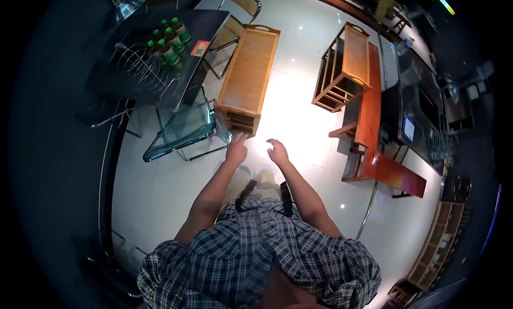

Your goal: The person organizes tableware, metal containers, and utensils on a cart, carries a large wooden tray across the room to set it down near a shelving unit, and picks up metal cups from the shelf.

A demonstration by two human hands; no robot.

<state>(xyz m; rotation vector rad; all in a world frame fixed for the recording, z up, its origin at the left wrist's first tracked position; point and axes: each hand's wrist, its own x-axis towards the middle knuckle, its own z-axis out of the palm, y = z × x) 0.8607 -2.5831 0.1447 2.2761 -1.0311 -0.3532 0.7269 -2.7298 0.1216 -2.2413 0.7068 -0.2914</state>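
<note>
My left hand [236, 148] is held out just in front of the near end of a long wooden cabinet [248, 68] with a raised rim. Its fingers are apart and nothing is in them; whether they touch the cabinet, I cannot tell. To the right, my right hand [277, 151] hangs over the bright floor, fingers curved and apart, holding nothing. A clear bluish folding chair [184, 124] stands left of my left hand.
A dark table [208, 20] at the upper left holds several green-capped bottles [170, 52] and a wire rack [141, 68]. On the right are a second wooden cabinet [357, 52], a reddish bench [370, 116] and another dark table [393, 108]. Shelves [438, 245] stand lower right.
</note>
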